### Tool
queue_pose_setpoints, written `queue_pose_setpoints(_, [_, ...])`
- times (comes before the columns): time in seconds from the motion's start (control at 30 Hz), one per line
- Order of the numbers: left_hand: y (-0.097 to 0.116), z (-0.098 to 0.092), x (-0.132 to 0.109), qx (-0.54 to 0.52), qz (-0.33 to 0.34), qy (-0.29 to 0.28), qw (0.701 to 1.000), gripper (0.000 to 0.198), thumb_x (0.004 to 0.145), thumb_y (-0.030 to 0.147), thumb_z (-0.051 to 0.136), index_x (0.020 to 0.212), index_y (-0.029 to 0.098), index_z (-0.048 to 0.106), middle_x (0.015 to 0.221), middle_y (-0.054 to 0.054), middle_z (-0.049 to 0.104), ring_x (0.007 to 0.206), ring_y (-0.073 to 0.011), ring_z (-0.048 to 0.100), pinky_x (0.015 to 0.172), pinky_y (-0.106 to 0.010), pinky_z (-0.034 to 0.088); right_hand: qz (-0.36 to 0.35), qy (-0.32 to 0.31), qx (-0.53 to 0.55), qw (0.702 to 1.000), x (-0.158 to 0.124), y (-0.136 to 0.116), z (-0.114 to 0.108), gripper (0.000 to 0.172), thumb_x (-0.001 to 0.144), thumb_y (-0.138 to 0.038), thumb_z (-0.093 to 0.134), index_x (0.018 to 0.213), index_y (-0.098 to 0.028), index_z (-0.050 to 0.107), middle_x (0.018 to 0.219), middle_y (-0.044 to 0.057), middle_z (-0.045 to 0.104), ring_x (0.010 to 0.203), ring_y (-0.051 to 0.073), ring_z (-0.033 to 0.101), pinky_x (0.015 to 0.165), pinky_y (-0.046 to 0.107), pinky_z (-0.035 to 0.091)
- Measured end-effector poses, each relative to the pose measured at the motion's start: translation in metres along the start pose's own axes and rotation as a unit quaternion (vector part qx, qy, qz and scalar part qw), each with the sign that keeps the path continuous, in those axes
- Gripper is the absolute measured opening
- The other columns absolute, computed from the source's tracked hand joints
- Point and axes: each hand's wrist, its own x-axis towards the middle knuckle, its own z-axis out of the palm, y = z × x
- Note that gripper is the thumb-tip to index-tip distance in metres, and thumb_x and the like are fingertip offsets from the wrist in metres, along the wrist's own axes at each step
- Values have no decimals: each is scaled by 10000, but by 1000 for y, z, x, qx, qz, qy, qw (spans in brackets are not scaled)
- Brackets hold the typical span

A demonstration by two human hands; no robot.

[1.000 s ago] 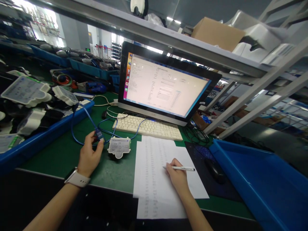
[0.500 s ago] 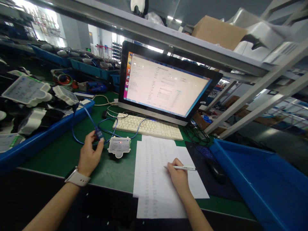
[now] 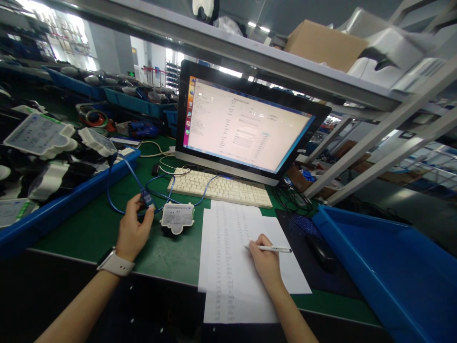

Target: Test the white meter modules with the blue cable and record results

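Note:
My left hand (image 3: 133,228), with a white watch at the wrist, pinches the blue plug (image 3: 147,199) of a blue cable (image 3: 123,164) just left of a small white device (image 3: 176,216) lying on the green mat. My right hand (image 3: 264,259) rests on printed white sheets (image 3: 228,257) and grips a white pen (image 3: 273,248), its tip on the paper. A white keyboard (image 3: 221,187) and a lit monitor (image 3: 243,126) stand behind the sheets.
A blue bin (image 3: 67,200) full of white devices lines the left side. Another blue bin (image 3: 385,271) sits at the right, beside a black mouse (image 3: 320,252) on a dark pad. Metal shelving with a cardboard box (image 3: 323,45) hangs overhead.

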Motion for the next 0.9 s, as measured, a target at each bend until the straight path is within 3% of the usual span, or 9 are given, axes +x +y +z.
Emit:
queue_pose_setpoints(0.23, [-1,-1,1,2,-6,1,1000,548,788,467,476,1213,122,463,1040,-137,636,951,-259,623,815,-375,507,24,17,75,997,2,-1,0,266,653,-298,587,498,-227,383,422,-47,431,441,121,388,452,252,300])
queue_pose_setpoints(0.47, [0,-3,4,11,-29,6,999,606,741,506,486,1209,122,477,1014,-152,641,916,-301,630,691,-401,528,78,107,220,966,17,12,-18,355,650,-414,589,547,-233,301,403,-64,421,329,69,281,320,185,161])
queue_pose_setpoints(0.7, [3,-2,5,11,-28,2,1000,597,747,531,491,1216,162,469,1046,-153,625,953,-336,612,774,-496,513,97,125,280,947,18,19,-28,347,612,-376,636,540,-219,336,391,-67,434,322,55,283,306,157,153])
queue_pose_setpoints(0.9, [0,-1,6,23,-32,4,999,621,727,545,493,1207,152,472,1028,-151,626,941,-329,614,772,-479,513,110,138,309,935,18,19,-27,347,613,-363,640,541,-215,335,393,-68,432,324,49,283,307,148,149])
